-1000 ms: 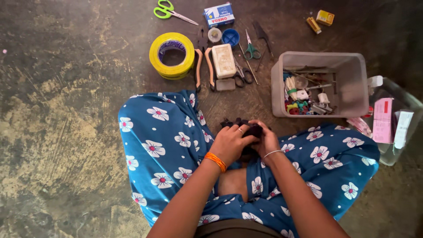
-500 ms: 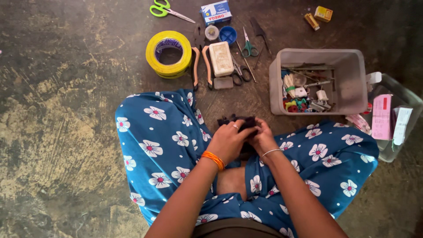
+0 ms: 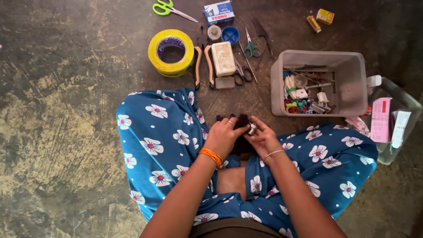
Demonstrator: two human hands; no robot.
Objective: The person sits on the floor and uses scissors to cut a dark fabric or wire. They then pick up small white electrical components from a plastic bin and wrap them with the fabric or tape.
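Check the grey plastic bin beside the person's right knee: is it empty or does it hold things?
Holds things. The grey bin stands upright on the floor, with small tools and coloured parts heaped along its left side; its right side is bare.

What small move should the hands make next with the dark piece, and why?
Probably keep the left hand steady on the dark piece while the right hand seats the small metal part, since both hands already pinch them together above the lap.

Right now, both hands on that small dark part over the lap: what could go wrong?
1. The small metal piece pinched by the right hand could slip into the folds of the blue floral cloth.
2. The left hand covers much of the dark part, so its grip may be partly blind.
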